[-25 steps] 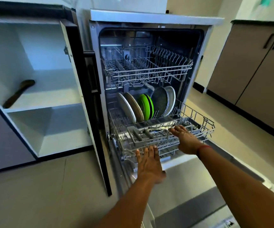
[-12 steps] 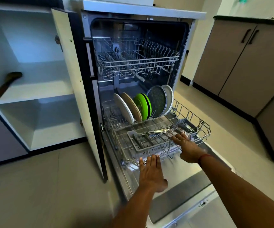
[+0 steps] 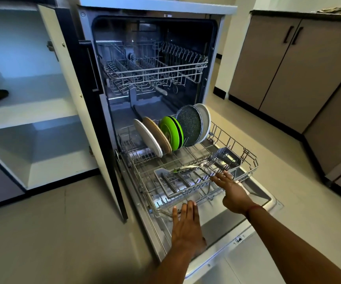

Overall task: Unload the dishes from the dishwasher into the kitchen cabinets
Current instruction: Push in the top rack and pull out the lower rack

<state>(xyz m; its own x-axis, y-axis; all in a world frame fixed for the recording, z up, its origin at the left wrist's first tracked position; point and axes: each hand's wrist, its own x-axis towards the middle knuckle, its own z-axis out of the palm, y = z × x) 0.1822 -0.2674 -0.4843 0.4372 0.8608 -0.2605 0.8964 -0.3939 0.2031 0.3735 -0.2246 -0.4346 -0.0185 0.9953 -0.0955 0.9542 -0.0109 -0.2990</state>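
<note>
Silver wire lower dishwasher rack [image 3: 235, 144] at the fingers.
Left hand [image 3: 186, 224] flat at front rim, right hand [image 3: 232, 191] reaching over it; fingers straight, released.

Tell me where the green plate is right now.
In the head view the green plate stands on edge at the back of the lower rack, between a tan plate on its left and a speckled plate on its right.
</note>
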